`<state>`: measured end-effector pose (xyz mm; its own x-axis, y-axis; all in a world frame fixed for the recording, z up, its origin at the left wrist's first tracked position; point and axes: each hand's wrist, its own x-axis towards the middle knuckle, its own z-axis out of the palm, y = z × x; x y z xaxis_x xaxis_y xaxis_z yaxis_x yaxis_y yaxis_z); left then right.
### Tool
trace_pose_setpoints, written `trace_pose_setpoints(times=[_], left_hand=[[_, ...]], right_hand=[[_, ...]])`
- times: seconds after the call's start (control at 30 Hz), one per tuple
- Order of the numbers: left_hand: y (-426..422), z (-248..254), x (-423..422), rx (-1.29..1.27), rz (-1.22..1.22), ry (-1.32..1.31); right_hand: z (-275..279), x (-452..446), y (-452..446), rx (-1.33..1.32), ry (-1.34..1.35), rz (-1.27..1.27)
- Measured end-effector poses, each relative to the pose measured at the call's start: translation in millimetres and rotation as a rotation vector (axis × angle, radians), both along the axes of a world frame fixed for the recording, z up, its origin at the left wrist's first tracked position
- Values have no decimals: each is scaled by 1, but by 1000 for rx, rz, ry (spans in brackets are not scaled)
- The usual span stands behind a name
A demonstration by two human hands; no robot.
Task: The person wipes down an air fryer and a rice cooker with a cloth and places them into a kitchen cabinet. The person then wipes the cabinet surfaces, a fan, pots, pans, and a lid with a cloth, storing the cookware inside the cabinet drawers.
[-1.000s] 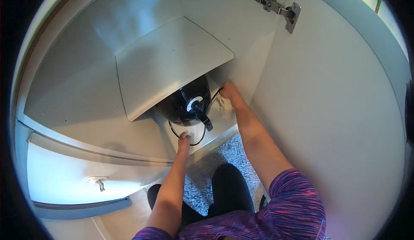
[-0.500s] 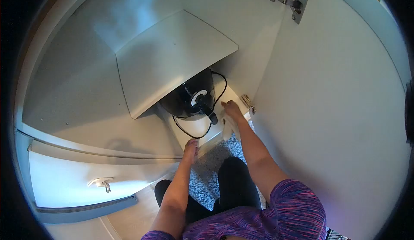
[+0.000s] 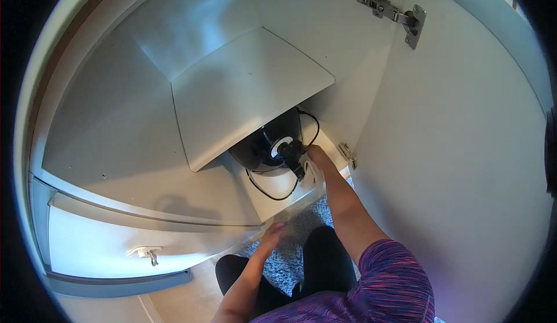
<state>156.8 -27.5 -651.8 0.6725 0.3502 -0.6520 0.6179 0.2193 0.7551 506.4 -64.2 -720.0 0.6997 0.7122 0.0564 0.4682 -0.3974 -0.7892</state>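
Note:
Below the cabinet's shelf stands a black air fryer with a protruding handle and a black cord that loops in front of it. My right hand is at the handle's right side, near the cord. A pale cloth hangs from its curled fingers; whether they also touch the cord, I cannot tell. Outside the cabinet's front edge, my left hand hovers above the rug with loosely extended fingers and nothing visible in them.
A white shelf overhangs the air fryer. To the right, the cabinet door stands open on metal hinges. A white drawer front with a hook is at the lower left. Grey rug lies under my legs.
My right hand has moved with the cloth in toward the air fryer's handle. My left hand has drawn back from the cabinet floor's edge. The view has shifted slightly.

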Motion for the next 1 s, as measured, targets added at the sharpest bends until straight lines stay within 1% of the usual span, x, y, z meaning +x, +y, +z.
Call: trace_pose_setpoints(times=[0.03,0.07,0.13,0.17,0.2,0.23,0.27,0.3,0.33,0.4,0.43,0.47,0.53,0.6,0.63,0.67,0.7,0.73,0.77,0.83,0.87,0.9,0.93,0.97,1.0], left_hand=[[-3,3,-1,-32,39,15],[-4,2,-1,-27,44,18],[-2,1,-6,-82,24,-5],[-1,2,-8,-79,30,3],[0,3,-9,-95,65,4],[0,4,-10,-112,100,3],[3,0,-15,-110,104,6],[7,-6,-21,3,35,3],[11,-6,-23,116,-36,-1],[15,-4,-29,81,-19,46],[14,-2,-29,46,-4,90],[14,-2,-27,44,-6,83],[12,-1,-31,61,-8,61],[19,-22,-34,100,-3,21],[19,-21,-34,134,2,-24],[21,-19,-37,132,-2,-35],[24,-16,-39,201,-43,-102],[23,-7,-39,269,-80,-174],[21,10,-36,263,-78,-203],[14,70,-37,405,-129,-203],[11,106,-39,400,-119,-237],[7,148,-42,605,-192,-404],[5,189,-47,812,-255,-570],[9,225,-53,1093,-266,-722],[13,264,-62,1379,-265,-859]], right_hand=[[-38,20,2,-76,-359,101],[-62,32,11,-71,-356,105],[-102,51,31,-323,-160,0],[-92,59,21,-549,-776,288],[-85,56,17,-587,-369,129],[-34,37,9,-537,60,-143],[31,12,-2,-485,339,-438],[3,22,-1,-458,369,-506],[3,22,2,-456,367,-506],[3,20,8,-312,212,-510],[7,21,15,-209,174,-442],[19,25,20,-210,167,-445],[39,29,28,-159,119,-332],[46,36,26,-125,115,-311],[53,35,23,-96,106,-292],[59,29,17,-97,95,-297],[62,16,5,-26,71,-363],[67,1,-9,45,40,-425],[71,-17,-24,78,61,-465],[80,-62,-58,140,91,-499],[80,-83,-75,77,167,-496],[93,-114,-97,76,198,-480],[94,-141,-117,62,188,-479],[80,-159,-136,57,274,-465],[78,-185,-158,129,181,-417]])
